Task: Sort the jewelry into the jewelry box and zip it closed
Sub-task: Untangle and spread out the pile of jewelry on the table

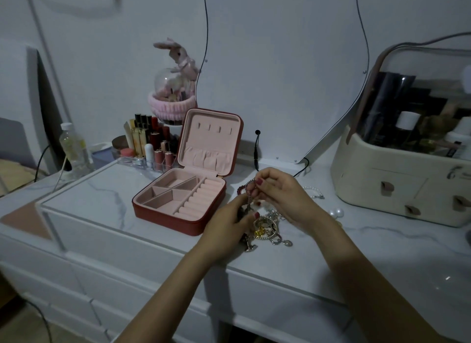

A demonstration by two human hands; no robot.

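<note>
On the marble-patterned white table (102,197), the open red zip jewelry box with pink lining (183,202) lies left of the tangled metal jewelry heap (267,228); the clear lipstick organiser (147,148) stands behind it, the cream cosmetics case (397,189) far right.

The marble tabletop (102,197) left of the open jewelry box (181,202) lies bare, wide enough for a hand to come in from the front or the left. The upright lid (210,141) walls off the back of the box; just behind and left stand the lipstick organizer (147,148) and a plastic bottle (74,148). Right of the box, the jewelry pile (265,228) and both hands crowd the surface. The cream cosmetics case (402,187) blocks the far right, with pearls (336,212) in front.
</note>
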